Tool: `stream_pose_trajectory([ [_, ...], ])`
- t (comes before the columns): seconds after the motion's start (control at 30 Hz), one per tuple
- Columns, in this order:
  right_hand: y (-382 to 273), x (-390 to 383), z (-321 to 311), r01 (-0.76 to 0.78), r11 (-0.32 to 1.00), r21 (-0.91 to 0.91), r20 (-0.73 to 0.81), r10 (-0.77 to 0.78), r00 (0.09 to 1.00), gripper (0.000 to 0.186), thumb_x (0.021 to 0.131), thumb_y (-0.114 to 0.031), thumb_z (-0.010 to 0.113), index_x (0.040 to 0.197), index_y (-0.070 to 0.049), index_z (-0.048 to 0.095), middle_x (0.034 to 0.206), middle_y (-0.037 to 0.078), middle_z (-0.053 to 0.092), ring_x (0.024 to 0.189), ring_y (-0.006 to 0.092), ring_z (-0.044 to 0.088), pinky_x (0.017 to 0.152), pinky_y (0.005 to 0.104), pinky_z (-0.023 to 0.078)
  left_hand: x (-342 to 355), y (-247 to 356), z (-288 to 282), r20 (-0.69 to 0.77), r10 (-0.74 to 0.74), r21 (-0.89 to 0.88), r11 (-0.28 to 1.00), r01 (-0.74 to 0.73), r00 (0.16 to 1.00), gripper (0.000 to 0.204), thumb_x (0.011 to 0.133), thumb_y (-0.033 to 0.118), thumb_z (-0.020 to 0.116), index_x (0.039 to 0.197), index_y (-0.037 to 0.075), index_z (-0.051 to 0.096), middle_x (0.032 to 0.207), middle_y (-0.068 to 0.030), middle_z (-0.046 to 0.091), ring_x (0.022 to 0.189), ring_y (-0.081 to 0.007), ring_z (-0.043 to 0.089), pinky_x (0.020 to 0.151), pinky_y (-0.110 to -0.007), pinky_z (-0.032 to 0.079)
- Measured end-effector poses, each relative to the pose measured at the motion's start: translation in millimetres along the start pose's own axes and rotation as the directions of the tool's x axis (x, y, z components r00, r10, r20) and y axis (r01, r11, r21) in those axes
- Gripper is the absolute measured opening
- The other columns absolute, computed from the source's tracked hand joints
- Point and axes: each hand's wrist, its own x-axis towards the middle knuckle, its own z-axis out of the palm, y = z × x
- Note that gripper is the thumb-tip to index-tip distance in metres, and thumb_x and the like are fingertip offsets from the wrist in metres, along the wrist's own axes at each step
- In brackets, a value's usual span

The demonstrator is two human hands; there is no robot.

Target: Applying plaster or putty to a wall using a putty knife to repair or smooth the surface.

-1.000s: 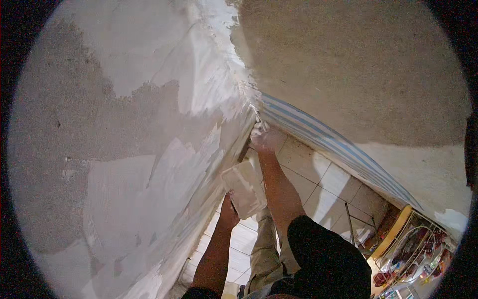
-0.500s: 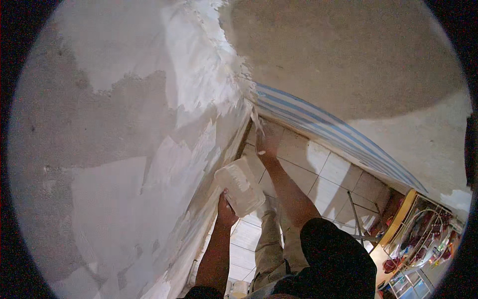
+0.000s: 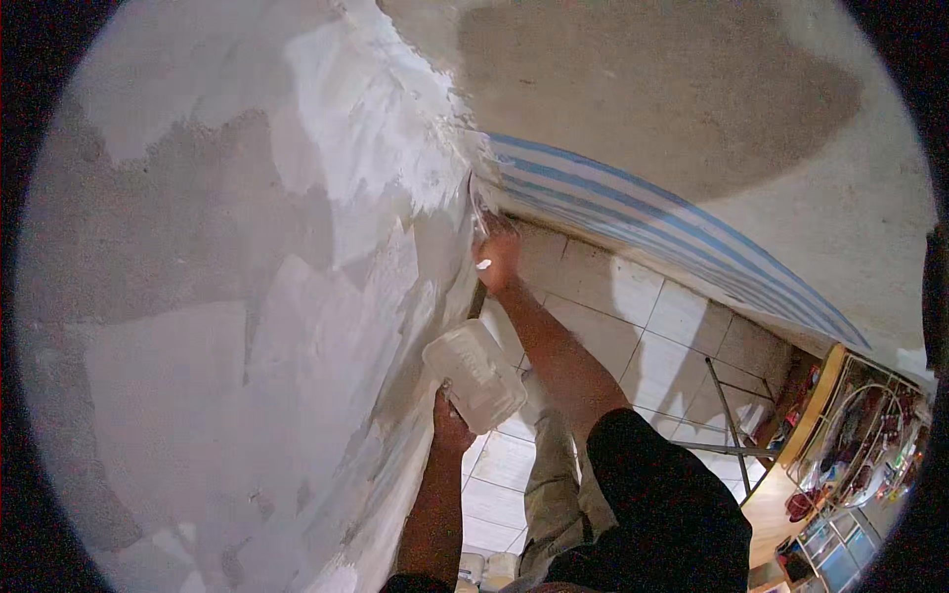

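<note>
My left hand [image 3: 453, 423] grips the edge of a pale rectangular plastic tub [image 3: 476, 376] with whitish smears on it, held tilted beside the wall. Further up, my right hand [image 3: 497, 255] is closed around what looks like a putty knife [image 3: 478, 210]. Its thin end touches the wall close to the inner corner; the fingers hide most of it. A white spot shows at the near side of this hand. The left wall [image 3: 341, 247] carries uneven white and grey patches of filler, brightest along the corner.
Blue-and-white striped sheeting [image 3: 633, 212] runs along the base of the right wall [image 3: 633, 89]. Below me lies a tiled floor [image 3: 652, 336]. At the right stand a thin metal frame [image 3: 732, 420] and a wire rack [image 3: 855, 440] full of mixed items.
My right hand has moved up and to the left, nearer the wall corner. The view has shifted a little. My left hand keeps hold of the tub in nearly the same place.
</note>
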Motion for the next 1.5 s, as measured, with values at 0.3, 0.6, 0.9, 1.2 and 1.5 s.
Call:
stream_pose_trajectory([
  [0.3, 18, -26, -33, -0.072, 0.929, 0.363, 0.256, -0.025, 0.966, 0.037, 0.084, -0.024, 0.054, 0.115, -0.003, 0.056, 0.109, 0.022, 0.060, 0.099, 0.0379, 0.057, 0.086, 0.0463, 0.045, -16, -6, -15, 0.036, 0.034, -0.023, 0.999, -0.033, 0.999, 0.059, 0.088, 0.046, 0.047, 0.132, 0.007, 0.040, 0.124, -0.0111, 0.052, 0.114, -0.0292, 0.051, 0.099, -0.048, 0.039],
  [0.6, -7, 11, -36, -0.368, 0.809, 0.458, 0.247, 0.282, 0.927, 0.041, 0.078, -0.019, 0.059, 0.115, -0.002, 0.055, 0.107, 0.022, 0.059, 0.097, 0.0383, 0.057, 0.085, 0.0457, 0.046, -14, -13, -1, 0.006, 0.063, 0.084, 0.994, -0.063, 0.998, 0.059, 0.088, 0.047, 0.047, 0.132, 0.008, 0.041, 0.125, -0.0109, 0.052, 0.113, -0.0285, 0.051, 0.096, -0.048, 0.042],
  [0.9, 2, -7, -17, -0.136, 0.921, 0.365, 0.202, 0.064, 0.977, 0.040, 0.074, -0.015, 0.061, 0.112, -0.005, 0.057, 0.101, 0.020, 0.060, 0.089, 0.0370, 0.059, 0.077, 0.0478, 0.046, -11, -20, -31, 0.038, 0.060, -0.009, 0.998, -0.060, 0.997, 0.058, 0.088, 0.046, 0.049, 0.133, 0.009, 0.039, 0.126, -0.0105, 0.052, 0.114, -0.0287, 0.051, 0.096, -0.047, 0.042],
  [1.2, 88, -36, 65, -0.315, 0.353, 0.881, 0.151, 0.421, 0.894, 0.035, 0.086, -0.030, 0.059, 0.110, -0.005, 0.059, 0.089, 0.015, 0.063, 0.082, 0.0257, 0.063, 0.074, 0.0403, 0.048, 38, -11, -31, 0.024, 0.120, 0.066, 0.990, -0.122, 0.992, 0.060, 0.087, 0.046, 0.050, 0.133, 0.010, 0.039, 0.126, -0.0110, 0.050, 0.115, -0.0292, 0.049, 0.096, -0.048, 0.040],
  [1.5, 1, -3, 43, -0.225, 0.903, 0.365, -0.044, 0.259, 0.965, 0.032, 0.085, -0.019, 0.053, 0.115, -0.006, 0.055, 0.099, 0.019, 0.063, 0.089, 0.0378, 0.060, 0.075, 0.0421, 0.050, 9, -24, -51, 0.020, 0.104, -0.051, 0.993, -0.103, 0.994, 0.059, 0.088, 0.046, 0.047, 0.133, 0.008, 0.040, 0.126, -0.0115, 0.051, 0.114, -0.0299, 0.051, 0.096, -0.048, 0.042],
])
